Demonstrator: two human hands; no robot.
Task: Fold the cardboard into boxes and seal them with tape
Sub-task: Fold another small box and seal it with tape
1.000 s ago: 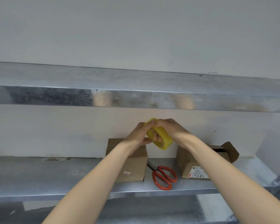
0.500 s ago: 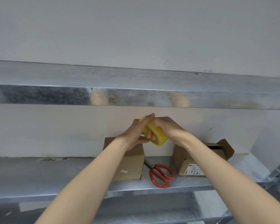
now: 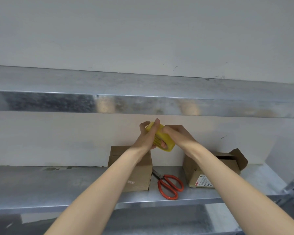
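Yellow tape roll (image 3: 166, 143) gripped by left hand (image 3: 147, 138) and right hand (image 3: 176, 134), half hidden

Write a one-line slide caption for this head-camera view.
Left hand and right hand grip yellow tape roll above shelf; red scissors lie between left box and right box.

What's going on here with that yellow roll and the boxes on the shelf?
A person is holding a yellow tape roll above a metal shelf, with the left hand and right hand both gripping it, apparently hunting for the tape's end. Below, a closed cardboard box stands on the shelf, a second box to its right has a flap open, and red scissors lie between them. No pulled-out tape is visible.
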